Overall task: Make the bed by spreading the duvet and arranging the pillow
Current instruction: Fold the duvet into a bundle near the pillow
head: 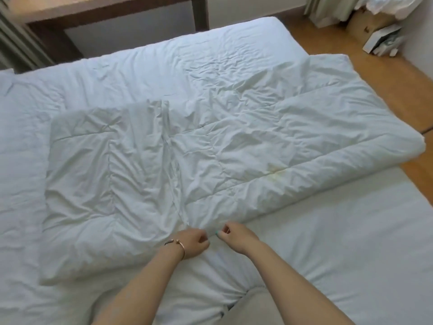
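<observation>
Duvet [210, 148] folded, lying crumpled across middle of bed [339, 242] — far-right end past mattress edge, overhanging wooden floor [398, 90]. Small yellowish stain on duvet, right of centre, near front edge. Left hand [192, 242] at duvet's near edge, fingers curled, seemingly pinching fabric at the fold seam — actual grip hidden by the knuckles. Gold bracelet [180, 247] on that wrist. Right hand [234, 234] just beside it, also at duvet's near edge, fingers curled, fingertips touching cloth; cannot tell whether anything pinched. Hands near each other, not touching. Wooden table [105, 10] beyond duvet, at bed's far side. Cardboard box [365, 24] on floor, well apart from duvet's far-right corner.
</observation>
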